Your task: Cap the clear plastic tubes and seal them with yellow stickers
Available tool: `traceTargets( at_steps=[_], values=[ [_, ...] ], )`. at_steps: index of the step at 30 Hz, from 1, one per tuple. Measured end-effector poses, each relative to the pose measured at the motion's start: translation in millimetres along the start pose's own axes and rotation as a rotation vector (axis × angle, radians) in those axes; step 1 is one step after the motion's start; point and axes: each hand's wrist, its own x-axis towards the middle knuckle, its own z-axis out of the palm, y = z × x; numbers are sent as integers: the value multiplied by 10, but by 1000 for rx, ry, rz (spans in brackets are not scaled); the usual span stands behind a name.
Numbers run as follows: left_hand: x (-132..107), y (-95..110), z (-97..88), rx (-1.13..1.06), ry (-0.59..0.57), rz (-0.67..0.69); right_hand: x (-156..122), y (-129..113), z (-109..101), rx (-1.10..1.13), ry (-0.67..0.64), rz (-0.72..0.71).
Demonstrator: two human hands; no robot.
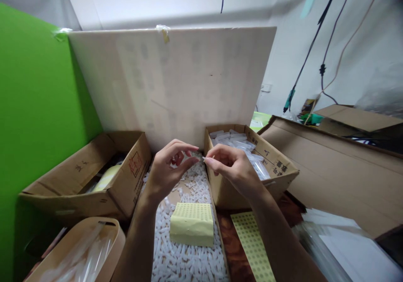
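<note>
My right hand (234, 164) pinches a small white plastic piece (204, 158) between thumb and forefinger; only its tip shows. Facing it, my left hand (173, 164) has thumb and forefinger apart, with a gap between the fingertips. Both hands are raised above a shallow cardboard tray strewn with many small white plastic pieces (179, 261). On these pieces rests a folded yellow sheet of round dot stickers (191, 225), nearer to me than the hands. Another yellow sticker sheet (252, 244) lies on the brown table under my right forearm.
A cardboard box (220, 189) of clear plastic tubes stands right of the tray. Another cardboard box (122, 202) is at left, with a tan bin (118, 240) of clear plastic in front. A pale board (189, 80) rises behind; a green panel (34, 105) borders the left.
</note>
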Motion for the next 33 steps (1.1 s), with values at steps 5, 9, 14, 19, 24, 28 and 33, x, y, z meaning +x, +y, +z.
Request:
traceTargets(
  at_steps=[5,9,14,19,24,28,33],
  values=[
    [38,16,137,-544,365,-149,-30,-27,-13,-15,58,-30],
    [77,49,219,-888,421,-267,-42,-25,1,-49,85,-51],
    [61,81,267,-1059,410,-343,-43,-39,32,-78,87,-59],
    [45,54,307,-1050,384,-339,-47,-52,59,-88,91,-51],
    [48,42,331,-1068,387,-327,-53,-47,87,-101,66,-50],
    [48,55,343,-1098,404,-334,-51,-41,103,-85,58,-70],
    [49,53,328,-1042,383,-307,-40,-19,128,-101,3,-135]
  ],
)
